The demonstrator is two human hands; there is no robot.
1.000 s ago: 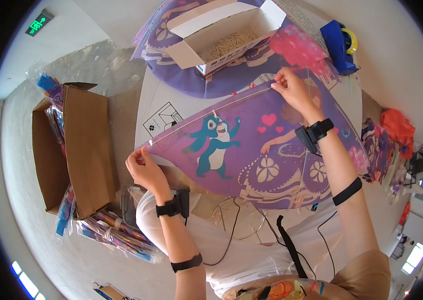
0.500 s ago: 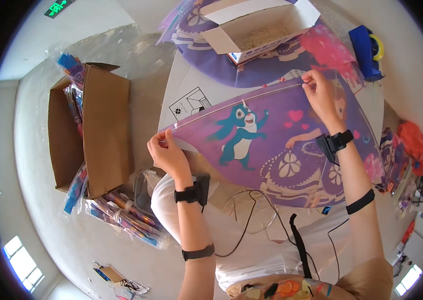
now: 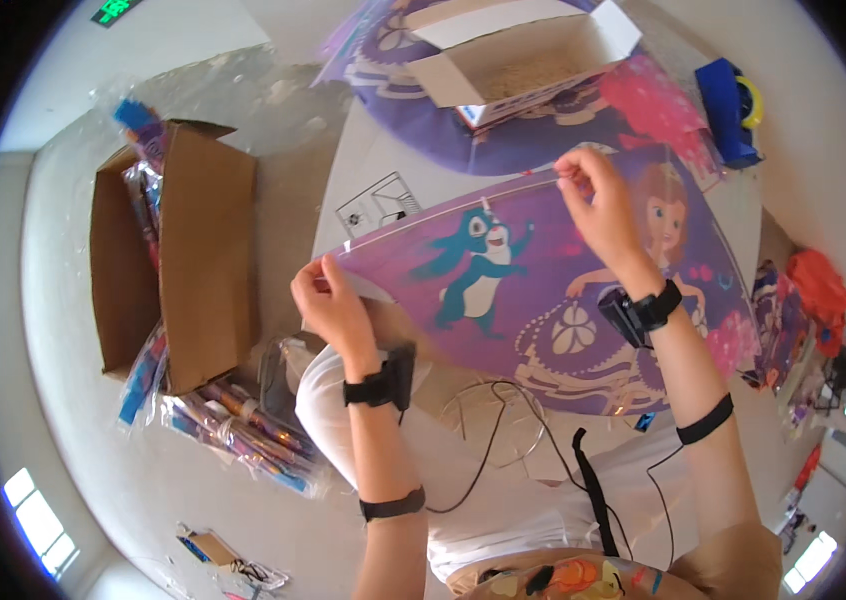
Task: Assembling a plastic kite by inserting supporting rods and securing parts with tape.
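Note:
A purple kite sail, printed with a teal rabbit and a princess figure, lies slanted across the table's near side and over my lap. A thin pale rod runs along its upper edge, and a small white clip sits on that edge above the rabbit. My left hand pinches the sail's left tip. Farther right, my right hand is closed with thumb and fingertips together on the rod edge. Its fingers hide exactly what lies between them.
An open white carton rests on more purple printed sails at the far side. Right of it stands a blue tape dispenser with yellow tape. An open brown cardboard box is at left, with bagged rolled bundles beside it.
My right hand has slid left along the upper edge toward the rabbit, uncovering the princess print. My left hand stays at the tip, almost unmoved.

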